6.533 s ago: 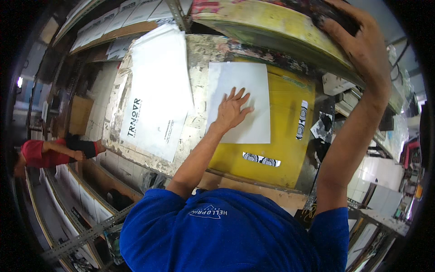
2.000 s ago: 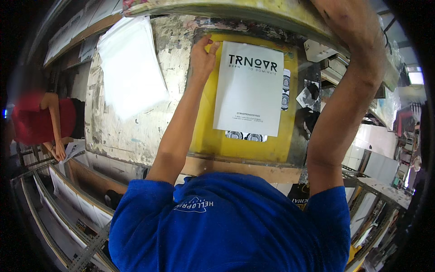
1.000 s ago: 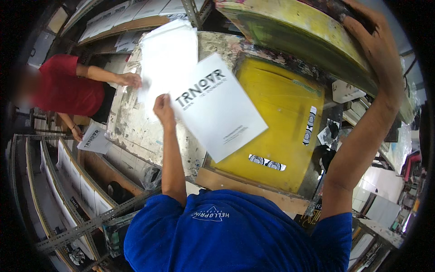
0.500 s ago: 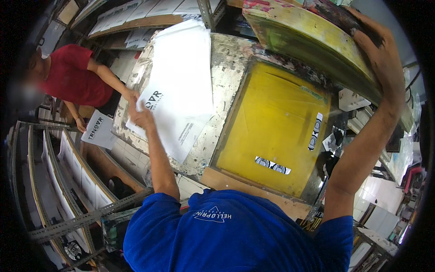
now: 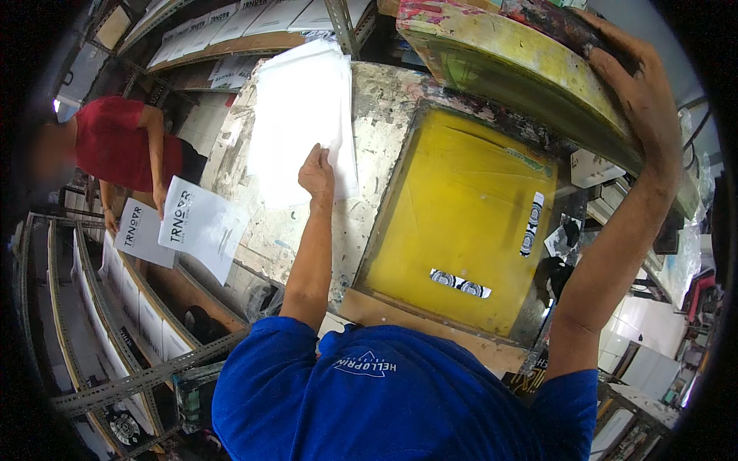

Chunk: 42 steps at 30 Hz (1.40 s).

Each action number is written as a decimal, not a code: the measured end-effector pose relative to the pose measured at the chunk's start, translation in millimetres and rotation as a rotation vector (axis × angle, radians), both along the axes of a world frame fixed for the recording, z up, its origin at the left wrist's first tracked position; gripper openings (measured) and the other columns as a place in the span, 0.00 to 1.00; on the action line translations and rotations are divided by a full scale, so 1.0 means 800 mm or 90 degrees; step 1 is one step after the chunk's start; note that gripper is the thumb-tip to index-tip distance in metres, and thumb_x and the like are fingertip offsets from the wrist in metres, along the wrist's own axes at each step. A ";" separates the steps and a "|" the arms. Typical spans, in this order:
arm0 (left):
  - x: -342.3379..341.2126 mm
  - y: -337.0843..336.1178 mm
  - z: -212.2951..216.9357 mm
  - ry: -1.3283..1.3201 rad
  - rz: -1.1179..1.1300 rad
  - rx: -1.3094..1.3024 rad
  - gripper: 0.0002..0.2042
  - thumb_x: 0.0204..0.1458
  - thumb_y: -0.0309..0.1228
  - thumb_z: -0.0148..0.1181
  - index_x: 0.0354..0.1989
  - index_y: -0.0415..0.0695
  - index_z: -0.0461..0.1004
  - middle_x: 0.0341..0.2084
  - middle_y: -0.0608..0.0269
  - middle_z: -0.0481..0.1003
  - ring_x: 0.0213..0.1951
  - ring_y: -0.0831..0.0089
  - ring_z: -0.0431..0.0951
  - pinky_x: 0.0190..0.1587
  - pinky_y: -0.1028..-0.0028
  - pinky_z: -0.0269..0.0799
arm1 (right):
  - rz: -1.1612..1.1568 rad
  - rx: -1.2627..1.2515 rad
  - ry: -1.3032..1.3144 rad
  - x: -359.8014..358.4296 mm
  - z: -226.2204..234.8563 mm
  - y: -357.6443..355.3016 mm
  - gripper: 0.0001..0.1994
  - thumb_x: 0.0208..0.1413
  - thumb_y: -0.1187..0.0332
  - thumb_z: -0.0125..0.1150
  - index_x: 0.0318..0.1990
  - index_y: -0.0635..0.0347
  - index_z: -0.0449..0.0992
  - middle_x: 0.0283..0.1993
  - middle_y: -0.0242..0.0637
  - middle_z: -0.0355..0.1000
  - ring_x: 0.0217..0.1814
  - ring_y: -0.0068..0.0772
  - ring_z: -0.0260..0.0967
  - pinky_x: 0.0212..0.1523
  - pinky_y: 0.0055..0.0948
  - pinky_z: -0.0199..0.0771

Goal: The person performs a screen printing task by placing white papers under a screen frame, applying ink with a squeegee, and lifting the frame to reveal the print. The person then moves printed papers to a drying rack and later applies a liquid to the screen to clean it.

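- Two hands busy: left hand [image 5: 317, 170] rests fingers-down on the stack of blank white paper sheets [image 5: 301, 115], long axis running away.
- Right hand [image 5: 638, 84] grips the raised yellow-stained printing screen frame [image 5: 507, 61].

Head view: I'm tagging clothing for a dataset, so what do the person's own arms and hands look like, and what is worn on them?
Both forearms are bare, with no gloves, watch or rings that show. Short blue sleeves of a T-shirt end above the elbows. The left hand looks clean; the right hand is smudged with dark ink on its fingers and back.
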<state>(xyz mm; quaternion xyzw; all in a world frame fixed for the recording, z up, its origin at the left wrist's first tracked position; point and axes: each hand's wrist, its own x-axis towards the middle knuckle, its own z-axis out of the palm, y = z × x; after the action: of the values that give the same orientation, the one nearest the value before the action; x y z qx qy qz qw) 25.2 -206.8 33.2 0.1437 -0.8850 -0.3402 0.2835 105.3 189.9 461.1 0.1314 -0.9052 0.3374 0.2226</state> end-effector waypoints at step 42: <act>0.215 0.327 0.016 -0.147 -0.920 -0.325 0.31 0.58 0.51 0.55 0.68 0.51 0.65 0.72 0.62 0.56 0.74 0.53 0.46 0.75 0.49 0.36 | 0.043 0.098 0.052 0.009 0.004 0.021 0.17 0.54 0.64 0.62 0.47 0.66 0.82 0.39 0.47 0.82 0.34 0.32 0.78 0.41 0.27 0.77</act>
<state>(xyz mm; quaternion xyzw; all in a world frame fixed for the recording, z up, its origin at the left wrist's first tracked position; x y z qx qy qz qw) 197.5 54.7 46.3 -0.5048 -0.8338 -0.2093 -0.0788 112.3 206.6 464.4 0.1922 -0.9137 0.2685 0.2369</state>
